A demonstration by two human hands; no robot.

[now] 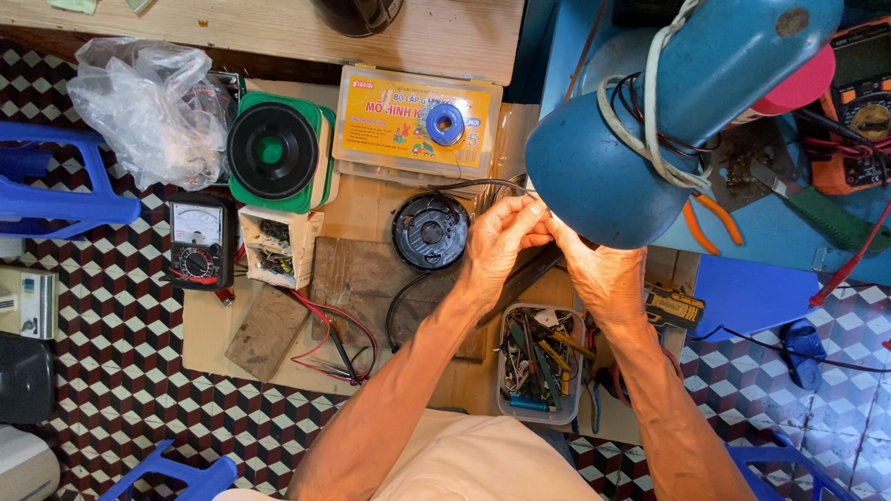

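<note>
Overhead, left hand [497, 243] and right hand [599, 274] meet fingertip to fingertip under the blue metal lamp shade [599, 176], pinching something too small to tell. Round black plastic spool [430, 230] lies just left; clear plastic parts tub [541, 364] crowds the near edge.

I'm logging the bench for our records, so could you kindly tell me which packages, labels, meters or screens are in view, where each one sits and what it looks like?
Kit box: top centre; flat clear rectangle, yellow-orange label, blue spool on top.
Analog meter: left; black, pale needle dial, round selector.
Digital meter: top right; orange and black, dark screen.
Small carton: beside the analog meter; white, open, holding parts.
Plastic bag: top left; clear, crumpled.
</note>
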